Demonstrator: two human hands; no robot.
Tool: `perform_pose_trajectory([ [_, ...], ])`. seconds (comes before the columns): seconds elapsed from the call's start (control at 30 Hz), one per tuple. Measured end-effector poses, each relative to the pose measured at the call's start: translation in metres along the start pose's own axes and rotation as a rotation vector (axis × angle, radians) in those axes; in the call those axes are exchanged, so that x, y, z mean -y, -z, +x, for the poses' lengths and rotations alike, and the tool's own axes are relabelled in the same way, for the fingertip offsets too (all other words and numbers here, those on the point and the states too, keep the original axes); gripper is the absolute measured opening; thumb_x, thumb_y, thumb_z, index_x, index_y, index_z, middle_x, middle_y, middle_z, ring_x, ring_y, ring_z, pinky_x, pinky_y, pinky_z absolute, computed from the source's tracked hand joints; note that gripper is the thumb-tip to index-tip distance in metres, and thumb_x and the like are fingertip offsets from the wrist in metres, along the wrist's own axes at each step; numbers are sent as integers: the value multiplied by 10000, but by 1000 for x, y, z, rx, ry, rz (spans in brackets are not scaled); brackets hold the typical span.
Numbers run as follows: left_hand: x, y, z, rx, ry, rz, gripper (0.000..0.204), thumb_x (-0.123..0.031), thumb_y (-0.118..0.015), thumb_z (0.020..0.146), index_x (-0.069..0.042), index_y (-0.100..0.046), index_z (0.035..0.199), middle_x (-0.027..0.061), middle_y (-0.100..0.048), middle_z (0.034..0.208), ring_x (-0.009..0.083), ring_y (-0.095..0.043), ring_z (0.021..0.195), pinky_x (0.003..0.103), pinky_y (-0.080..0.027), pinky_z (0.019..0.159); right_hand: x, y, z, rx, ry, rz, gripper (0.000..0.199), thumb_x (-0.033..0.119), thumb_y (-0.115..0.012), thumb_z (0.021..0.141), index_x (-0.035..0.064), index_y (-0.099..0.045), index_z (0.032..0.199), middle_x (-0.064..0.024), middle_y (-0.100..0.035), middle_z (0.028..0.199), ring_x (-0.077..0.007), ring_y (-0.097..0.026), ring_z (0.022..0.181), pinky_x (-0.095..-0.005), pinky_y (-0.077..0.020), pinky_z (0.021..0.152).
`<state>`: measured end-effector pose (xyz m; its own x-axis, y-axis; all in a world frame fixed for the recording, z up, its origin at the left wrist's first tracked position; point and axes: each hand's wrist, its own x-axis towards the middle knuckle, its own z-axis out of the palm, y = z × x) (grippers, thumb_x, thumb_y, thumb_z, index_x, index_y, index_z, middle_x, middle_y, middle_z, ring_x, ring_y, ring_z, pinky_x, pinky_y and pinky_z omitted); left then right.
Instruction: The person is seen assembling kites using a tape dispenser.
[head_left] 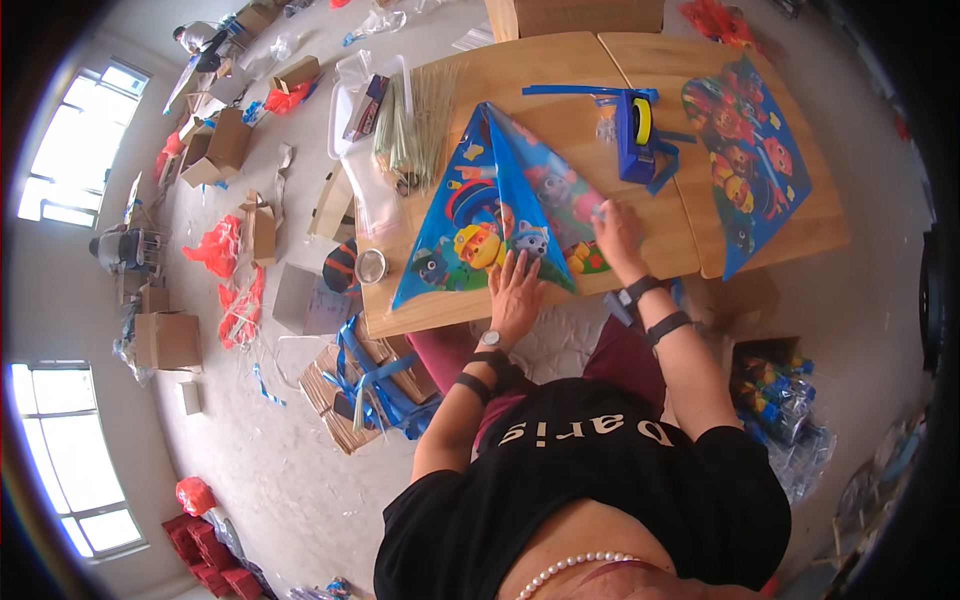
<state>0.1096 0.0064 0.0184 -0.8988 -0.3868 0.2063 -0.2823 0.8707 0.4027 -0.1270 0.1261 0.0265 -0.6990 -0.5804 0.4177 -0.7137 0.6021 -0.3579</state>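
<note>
A blue kite sail (478,215) printed with cartoon dogs lies folded on the wooden table, its point away from me. My left hand (515,297) rests flat on its near edge with the fingers spread. At the sail's right side, my right hand (619,242) has its bent fingers closed on the edge of the paler, see-through flap (560,190). A second printed sail (745,165) lies spread out at the table's right. Beyond my right hand stands a blue tape dispenser (633,140) with a yellow roll.
Bundled thin pale sticks (395,125) lie at the table's far left, beside a white plastic tub (345,100). A small round container (371,266) sits at the left edge. Blue strips (575,90) lie at the back. Flattened cardboard (335,400) and an open box (765,350) flank my legs.
</note>
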Motion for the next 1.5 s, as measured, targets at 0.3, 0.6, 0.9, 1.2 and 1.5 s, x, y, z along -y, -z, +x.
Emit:
perform_pose_trajectory([
  [0.3, -16, -17, 16, 50, -28, 45, 507, -310, -573, 984, -148, -516, 1461, 125, -392, 1585, 329, -290, 1495, 565, -169, 1181, -77, 4, 14, 70, -191, -130, 170, 206, -752, 831, 157, -616, 918, -39, -680, 880, -304, -661, 876, -488, -449, 763],
  [0.6, 1, 7, 21, -73, 56, -34, 559, -277, -655, 904, -88, -532, 1415, 165, -462, 1498, 337, -366, 1437, 551, -189, 1182, -92, -7, 10, -29, -158, 27, 166, 256, -622, 962, 94, -633, 994, -126, -675, 945, -349, -650, 932, -470, -508, 789],
  [0.9, 189, 101, -34, -349, 683, 649, 446, -412, -615, 935, -86, -679, 1233, 167, -514, 1381, 366, -402, 1308, 555, -261, 1084, -123, 13, -8, -101, -153, 110, 241, 227, -493, 1056, 20, -610, 1097, -198, -650, 1033, -390, -627, 967, -465, -496, 831],
  [1.2, 133, 139, 73, -183, 511, 546, 285, -376, -628, 921, -125, -738, 998, 108, -593, 1163, 325, -478, 1200, 527, -299, 1041, -166, 35, -12, -98, -123, 11, 95, 140, -545, 988, 66, -571, 1040, -158, -605, 962, -380, -580, 925, -481, -457, 797],
  [1.5, 27, 46, 314, -81, 94, -141, 304, -307, -758, 857, -14, -677, 852, 162, -693, 856, 344, -665, 776, 431, -509, 689, -160, 30, -8, -39, -213, 93, 125, 188, -579, 987, 75, -567, 1039, -162, -620, 952, -389, -589, 911, -500, -466, 790],
])
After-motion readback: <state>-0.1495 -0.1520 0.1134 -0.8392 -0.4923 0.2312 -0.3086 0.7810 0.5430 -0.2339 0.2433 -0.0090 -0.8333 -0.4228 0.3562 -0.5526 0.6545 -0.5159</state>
